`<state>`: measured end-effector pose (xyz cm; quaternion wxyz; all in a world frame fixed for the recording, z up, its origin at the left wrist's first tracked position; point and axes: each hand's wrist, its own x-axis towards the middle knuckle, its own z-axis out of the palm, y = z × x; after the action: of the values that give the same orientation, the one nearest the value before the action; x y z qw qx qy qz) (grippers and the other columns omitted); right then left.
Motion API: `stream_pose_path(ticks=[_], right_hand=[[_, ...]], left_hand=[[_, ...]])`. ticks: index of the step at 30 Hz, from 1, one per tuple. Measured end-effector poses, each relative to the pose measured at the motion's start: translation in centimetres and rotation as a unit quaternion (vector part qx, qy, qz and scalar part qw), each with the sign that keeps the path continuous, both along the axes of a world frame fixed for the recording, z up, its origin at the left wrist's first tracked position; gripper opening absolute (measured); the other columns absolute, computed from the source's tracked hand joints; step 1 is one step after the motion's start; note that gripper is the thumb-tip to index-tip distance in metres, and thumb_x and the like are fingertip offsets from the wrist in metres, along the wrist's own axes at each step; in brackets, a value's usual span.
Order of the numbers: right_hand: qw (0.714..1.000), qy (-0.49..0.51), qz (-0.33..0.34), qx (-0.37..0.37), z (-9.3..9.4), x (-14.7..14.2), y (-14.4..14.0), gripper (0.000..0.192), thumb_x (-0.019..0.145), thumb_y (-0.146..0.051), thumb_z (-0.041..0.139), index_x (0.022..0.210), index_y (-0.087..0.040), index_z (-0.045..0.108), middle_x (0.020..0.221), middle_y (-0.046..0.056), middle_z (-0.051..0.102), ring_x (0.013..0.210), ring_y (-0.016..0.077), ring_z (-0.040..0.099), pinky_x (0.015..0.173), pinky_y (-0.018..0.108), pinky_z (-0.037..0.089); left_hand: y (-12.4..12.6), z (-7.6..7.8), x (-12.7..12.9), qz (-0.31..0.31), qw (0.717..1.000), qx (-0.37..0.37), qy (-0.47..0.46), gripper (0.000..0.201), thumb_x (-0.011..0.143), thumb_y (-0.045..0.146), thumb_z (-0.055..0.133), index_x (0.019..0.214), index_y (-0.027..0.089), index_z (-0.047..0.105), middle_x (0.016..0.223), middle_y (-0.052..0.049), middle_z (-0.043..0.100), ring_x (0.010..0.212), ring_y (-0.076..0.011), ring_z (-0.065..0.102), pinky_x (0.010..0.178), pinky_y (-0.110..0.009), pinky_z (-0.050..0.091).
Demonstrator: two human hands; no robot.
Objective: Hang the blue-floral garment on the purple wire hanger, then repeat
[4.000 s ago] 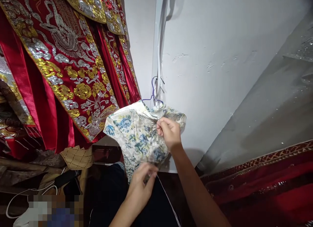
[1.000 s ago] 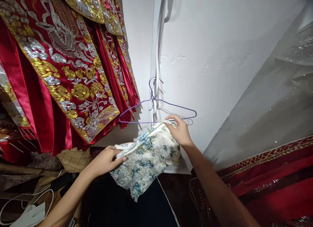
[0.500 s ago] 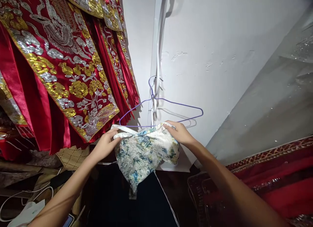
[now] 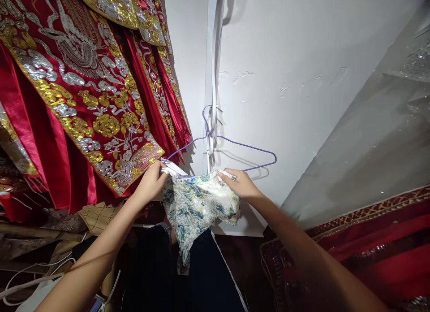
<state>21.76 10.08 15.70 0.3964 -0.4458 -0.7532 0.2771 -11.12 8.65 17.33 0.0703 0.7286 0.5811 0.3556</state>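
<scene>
A small white floral top [image 4: 198,209] with a blue-green pattern hangs down between my hands. My left hand [image 4: 152,184] is closed on its upper left corner, beside a white strap-like band. On the opposite side, my right hand [image 4: 240,182] pinches the top edge between thumb and fingers. Behind that edge is a purple wire hanger [image 4: 243,144], its hook up on a fitting at the wall. The hanger's left end meets the cloth close to my left fingers. Its right arm sticks out bare past my right hand. Part of the lower bar is hidden by the cloth.
Red garments with gold and silver embroidery [image 4: 107,123] hang at the left. A white vertical strip [image 4: 211,47] runs up the wall. Grey translucent sheeting [image 4: 352,159] slants at the right, above red fabric [image 4: 393,258]. White cables [image 4: 36,265] lie at lower left.
My left hand has risen to the hanger's left end with the top's left corner. My right hand has shifted slightly left, and the cloth's upper edge now overlaps the hanger's lower bar.
</scene>
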Motion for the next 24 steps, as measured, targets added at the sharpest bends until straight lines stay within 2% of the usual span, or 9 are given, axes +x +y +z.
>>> stream_pose_path(ticks=[3,7,9,13,18,19,21,22,24], right_hand=[[1.000,0.014,0.008,-0.014,-0.2,-0.6,-0.7,0.039,0.094,-0.052,0.053,0.074,-0.019,0.059,0.070,0.000,0.055,0.069,0.0167,0.048,0.061,0.027,0.034],[0.999,0.044,0.019,-0.017,0.0,-0.9,-1.5,0.041,0.094,-0.055,0.053,0.072,-0.020,0.055,0.068,0.000,0.051,0.065,0.0157,0.045,0.058,0.027,0.032],[0.998,0.049,0.025,-0.016,0.1,-1.0,-1.6,0.042,0.094,-0.055,0.053,0.072,-0.020,0.054,0.068,-0.001,0.051,0.066,0.0158,0.045,0.059,0.027,0.033],[0.998,0.059,0.017,-0.011,0.0,-1.4,-1.7,0.040,0.094,-0.054,0.054,0.074,-0.020,0.057,0.071,0.000,0.056,0.069,0.0165,0.049,0.062,0.027,0.036],[0.999,0.051,0.009,-0.005,-0.1,-2.2,-2.1,0.038,0.095,-0.051,0.052,0.078,-0.020,0.063,0.077,0.002,0.064,0.077,0.0203,0.059,0.068,0.028,0.043],[0.999,0.043,0.005,-0.001,0.0,-2.1,-2.2,0.035,0.094,-0.050,0.053,0.082,-0.021,0.066,0.083,0.003,0.067,0.082,0.0221,0.062,0.072,0.029,0.045],[0.999,0.020,-0.024,0.008,0.2,-1.6,-2.6,0.028,0.091,-0.047,0.059,0.103,-0.025,0.070,0.102,0.005,0.071,0.099,0.0272,0.065,0.082,0.032,0.047],[0.999,0.005,-0.052,0.013,0.4,-1.0,-2.9,0.034,0.089,-0.046,0.062,0.117,-0.028,0.067,0.110,0.006,0.070,0.107,0.0297,0.064,0.086,0.035,0.047],[0.993,-0.025,-0.109,0.033,0.8,0.4,-3.5,0.061,0.084,-0.044,0.067,0.142,-0.034,0.052,0.113,0.007,0.069,0.112,0.0327,0.063,0.089,0.039,0.048]], left_hand=[[0.1,0.5,0.8,-0.020,0.998,0.047,-0.027,0.010,0.092,0.028,0.049,0.100,0.022,0.051,0.100,-0.005,0.065,0.093,-0.0238,0.063,0.087,-0.038,0.048],[0.3,0.7,1.2,-0.070,0.991,0.091,-0.067,0.034,0.094,0.023,0.049,0.128,0.022,0.047,0.125,-0.009,0.063,0.115,-0.0238,0.063,0.101,-0.041,0.047],[0.3,1.1,1.3,-0.093,0.989,0.101,-0.061,0.044,0.094,0.018,0.048,0.137,0.021,0.045,0.129,-0.010,0.063,0.120,-0.0235,0.061,0.105,-0.041,0.046],[0.5,2.6,2.1,-0.108,0.986,0.124,-0.020,0.049,0.089,0.007,0.043,0.136,0.019,0.053,0.122,-0.009,0.069,0.116,-0.0229,0.064,0.105,-0.041,0.048],[1.5,4.5,4.4,-0.106,0.980,0.171,0.004,0.049,0.087,0.003,0.043,0.132,0.017,0.057,0.126,-0.010,0.066,0.119,-0.0234,0.061,0.106,-0.040,0.046],[1.8,4.7,4.7,-0.108,0.979,0.173,0.000,0.046,0.088,0.005,0.043,0.129,0.017,0.058,0.123,-0.010,0.067,0.117,-0.0230,0.062,0.104,-0.039,0.047],[2.3,4.7,5.0,-0.109,0.980,0.168,-0.007,0.035,0.091,0.008,0.042,0.118,0.017,0.062,0.112,-0.009,0.069,0.106,-0.0219,0.064,0.096,-0.036,0.050],[2.5,4.6,5.0,-0.108,0.981,0.164,-0.006,0.031,0.092,0.009,0.041,0.111,0.017,0.064,0.106,-0.008,0.070,0.100,-0.0215,0.065,0.091,-0.035,0.051],[2.7,4.5,4.8,-0.103,0.982,0.158,0.003,0.027,0.093,0.010,0.040,0.101,0.018,0.063,0.099,-0.007,0.069,0.093,-0.0212,0.065,0.086,-0.033,0.050]])
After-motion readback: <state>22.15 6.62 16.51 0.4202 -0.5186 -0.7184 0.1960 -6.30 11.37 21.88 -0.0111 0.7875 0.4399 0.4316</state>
